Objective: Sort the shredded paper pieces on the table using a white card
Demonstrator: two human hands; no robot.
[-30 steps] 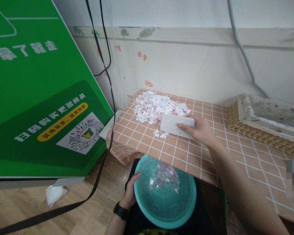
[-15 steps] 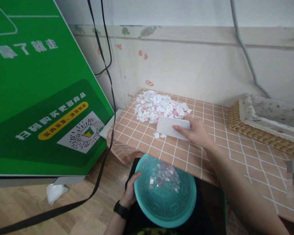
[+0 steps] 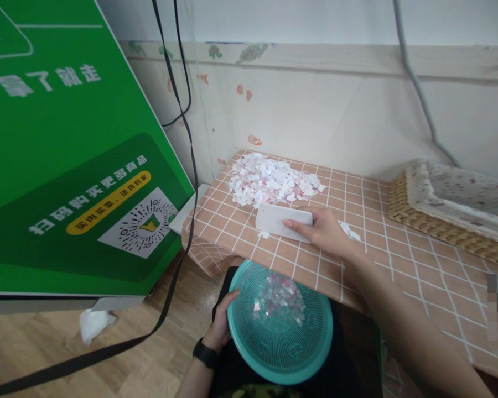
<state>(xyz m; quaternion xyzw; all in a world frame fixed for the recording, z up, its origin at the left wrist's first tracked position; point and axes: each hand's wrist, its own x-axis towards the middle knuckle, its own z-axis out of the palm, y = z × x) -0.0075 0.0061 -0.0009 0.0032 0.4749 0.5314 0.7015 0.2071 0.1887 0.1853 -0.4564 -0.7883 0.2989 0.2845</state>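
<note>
My right hand (image 3: 321,229) grips a flat white rectangular card or plate (image 3: 274,221), standing on edge on the checked tablecloth. A pile of small white and pink paper scraps (image 3: 269,179) lies just behind it. A few loose scraps (image 3: 264,235) sit by the card's lower edge, and more scraps (image 3: 350,231) lie right of my hand. At the table's front edge, my left hand (image 3: 222,318) holds the rim of a round green plastic colander (image 3: 282,365) over my lap. Inside the colander are shiny, clear and pinkish scraps (image 3: 280,298).
A brown checked tablecloth (image 3: 365,265) covers the table against the wall. To the right stands a wicker basket (image 3: 452,224) with a cloth lining. A big green sign (image 3: 66,138) leans at the left, with a black strap (image 3: 176,276) hanging before it. A white bag (image 3: 94,325) lies on the floor.
My right hand and the white card have moved a little left and toward the table's front edge, away from the pile. The left hand and colander have stayed put.
</note>
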